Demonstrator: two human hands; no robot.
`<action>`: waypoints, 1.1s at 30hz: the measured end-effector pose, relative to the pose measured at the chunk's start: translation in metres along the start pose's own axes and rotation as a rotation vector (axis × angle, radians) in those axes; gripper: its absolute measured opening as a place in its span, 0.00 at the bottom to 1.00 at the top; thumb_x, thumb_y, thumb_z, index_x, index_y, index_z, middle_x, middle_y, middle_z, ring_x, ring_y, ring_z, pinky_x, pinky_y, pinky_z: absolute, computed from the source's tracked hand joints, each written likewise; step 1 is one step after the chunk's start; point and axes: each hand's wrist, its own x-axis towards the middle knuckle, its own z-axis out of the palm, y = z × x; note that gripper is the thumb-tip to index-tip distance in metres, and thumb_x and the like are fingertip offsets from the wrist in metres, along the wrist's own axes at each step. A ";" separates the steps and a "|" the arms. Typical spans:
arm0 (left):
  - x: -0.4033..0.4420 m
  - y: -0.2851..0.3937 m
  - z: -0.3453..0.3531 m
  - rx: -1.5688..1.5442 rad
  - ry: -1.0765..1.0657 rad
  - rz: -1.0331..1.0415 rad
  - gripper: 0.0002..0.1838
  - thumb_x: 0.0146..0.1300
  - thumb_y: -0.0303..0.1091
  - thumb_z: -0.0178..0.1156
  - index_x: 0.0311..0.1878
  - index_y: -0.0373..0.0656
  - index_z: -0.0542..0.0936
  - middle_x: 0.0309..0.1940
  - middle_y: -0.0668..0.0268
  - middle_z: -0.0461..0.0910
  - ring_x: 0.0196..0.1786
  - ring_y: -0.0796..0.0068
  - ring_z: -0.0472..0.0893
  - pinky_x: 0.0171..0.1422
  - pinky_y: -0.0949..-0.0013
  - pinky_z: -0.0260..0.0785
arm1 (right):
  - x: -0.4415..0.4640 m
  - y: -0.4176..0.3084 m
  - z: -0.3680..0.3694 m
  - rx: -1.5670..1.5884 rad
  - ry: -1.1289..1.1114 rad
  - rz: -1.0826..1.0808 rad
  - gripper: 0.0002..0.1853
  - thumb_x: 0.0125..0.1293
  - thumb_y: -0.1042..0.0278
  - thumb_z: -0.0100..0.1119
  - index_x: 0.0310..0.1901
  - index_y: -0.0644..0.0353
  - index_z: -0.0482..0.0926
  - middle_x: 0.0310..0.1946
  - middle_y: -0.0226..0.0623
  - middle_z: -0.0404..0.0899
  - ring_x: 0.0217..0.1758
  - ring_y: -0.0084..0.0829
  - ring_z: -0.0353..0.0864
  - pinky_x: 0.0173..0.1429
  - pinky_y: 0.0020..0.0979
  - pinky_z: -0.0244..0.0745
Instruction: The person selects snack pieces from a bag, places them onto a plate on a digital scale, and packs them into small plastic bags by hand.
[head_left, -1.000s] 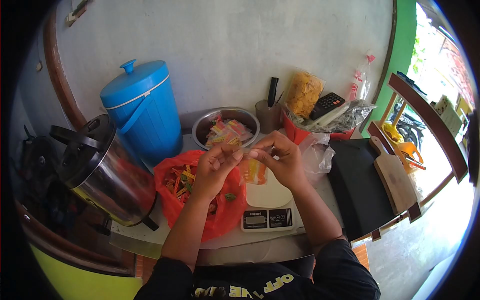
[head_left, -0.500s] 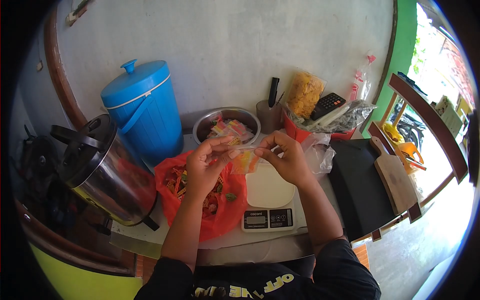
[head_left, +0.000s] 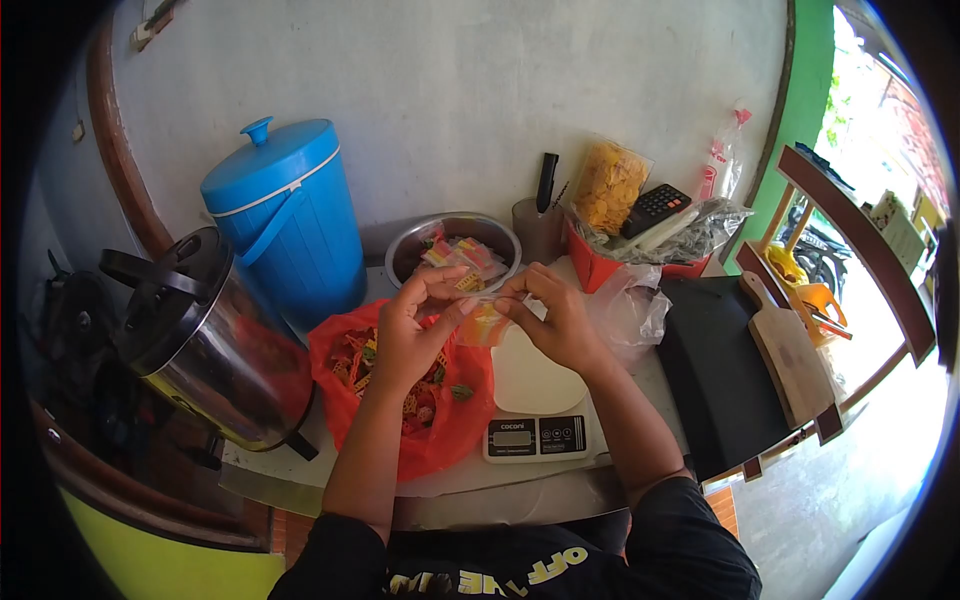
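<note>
Between my two hands hangs a small clear plastic bag (head_left: 482, 328) with orange and yellow pieces inside. My left hand (head_left: 415, 325) pinches its top edge on one side, and my right hand (head_left: 550, 318) pinches it on the other. Just below the bag sits a white kitchen scale (head_left: 538, 380). A red plastic bag (head_left: 465, 405) of colourful pieces lies open beneath my left forearm. Behind my hands is a metal bowl (head_left: 402, 245) holding several similar small filled bags (head_left: 478, 258).
A steel pot (head_left: 225, 340) with a black lid and a blue drinks cooler (head_left: 300, 225) stand at left. A red basket (head_left: 588, 262) at the back right holds a calculator (head_left: 656, 208) and a bag of chips (head_left: 612, 185). A wooden board (head_left: 785, 350) lies farther right.
My right hand has shifted slightly left along the small bag's top edge, bringing both hands closer together. The bag stays in both hands.
</note>
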 end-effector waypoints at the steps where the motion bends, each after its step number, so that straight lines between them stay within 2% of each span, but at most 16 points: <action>1: 0.000 0.002 0.000 -0.013 -0.003 -0.012 0.19 0.62 0.25 0.66 0.56 0.38 0.76 0.38 0.61 0.85 0.44 0.78 0.83 0.51 0.74 0.75 | 0.001 -0.002 0.001 0.006 0.005 -0.013 0.07 0.60 0.73 0.67 0.37 0.63 0.79 0.32 0.39 0.77 0.35 0.37 0.78 0.39 0.35 0.72; 8: 0.000 -0.001 0.004 -0.012 -0.027 0.022 0.19 0.62 0.24 0.65 0.57 0.38 0.76 0.37 0.62 0.85 0.44 0.77 0.84 0.51 0.73 0.75 | -0.001 -0.002 0.007 -0.014 -0.002 -0.052 0.06 0.60 0.72 0.66 0.35 0.61 0.78 0.34 0.39 0.77 0.38 0.43 0.80 0.39 0.38 0.72; 14: -0.001 -0.001 0.004 0.036 -0.012 0.055 0.20 0.61 0.24 0.66 0.57 0.38 0.75 0.36 0.61 0.85 0.43 0.76 0.84 0.52 0.71 0.75 | -0.004 -0.002 0.015 -0.195 0.021 -0.100 0.06 0.62 0.65 0.64 0.36 0.55 0.77 0.33 0.33 0.75 0.37 0.39 0.78 0.39 0.39 0.66; 17: -0.001 0.002 0.004 0.065 -0.041 0.046 0.21 0.61 0.24 0.67 0.56 0.38 0.72 0.32 0.66 0.82 0.41 0.78 0.82 0.51 0.73 0.73 | -0.005 -0.005 0.013 -0.264 0.047 -0.151 0.06 0.62 0.66 0.64 0.35 0.55 0.77 0.32 0.32 0.75 0.36 0.39 0.77 0.38 0.39 0.65; 23: -0.003 -0.006 0.003 0.247 0.020 0.209 0.20 0.61 0.22 0.66 0.51 0.39 0.68 0.32 0.65 0.81 0.40 0.78 0.81 0.50 0.74 0.71 | -0.005 -0.003 0.021 -0.150 0.072 -0.078 0.06 0.60 0.67 0.67 0.35 0.56 0.80 0.31 0.33 0.77 0.33 0.38 0.78 0.37 0.37 0.68; 26: -0.001 -0.009 0.000 0.215 0.063 0.236 0.18 0.59 0.19 0.66 0.49 0.40 0.71 0.29 0.64 0.81 0.37 0.76 0.84 0.48 0.71 0.73 | -0.004 -0.002 0.012 -0.036 0.035 -0.016 0.07 0.58 0.68 0.69 0.36 0.59 0.82 0.30 0.35 0.77 0.30 0.34 0.78 0.35 0.33 0.71; 29: -0.002 -0.005 -0.013 0.168 -0.069 0.122 0.19 0.59 0.22 0.67 0.51 0.39 0.72 0.34 0.63 0.83 0.39 0.77 0.83 0.48 0.71 0.73 | -0.002 -0.014 -0.005 -0.006 -0.152 0.125 0.08 0.60 0.70 0.70 0.38 0.63 0.84 0.28 0.30 0.77 0.32 0.22 0.77 0.35 0.26 0.71; 32: 0.001 0.021 -0.027 0.181 -0.277 -0.059 0.22 0.60 0.26 0.68 0.56 0.37 0.72 0.41 0.62 0.83 0.44 0.77 0.82 0.52 0.72 0.72 | -0.003 -0.006 -0.012 0.189 -0.300 0.243 0.09 0.60 0.67 0.70 0.36 0.64 0.83 0.25 0.30 0.79 0.27 0.22 0.74 0.33 0.27 0.71; 33: 0.002 0.018 -0.030 0.156 -0.258 -0.036 0.25 0.60 0.28 0.68 0.59 0.39 0.71 0.43 0.61 0.83 0.45 0.77 0.81 0.54 0.71 0.72 | -0.002 -0.002 -0.015 0.238 -0.357 0.319 0.09 0.61 0.66 0.69 0.36 0.64 0.83 0.25 0.29 0.79 0.27 0.21 0.74 0.33 0.27 0.71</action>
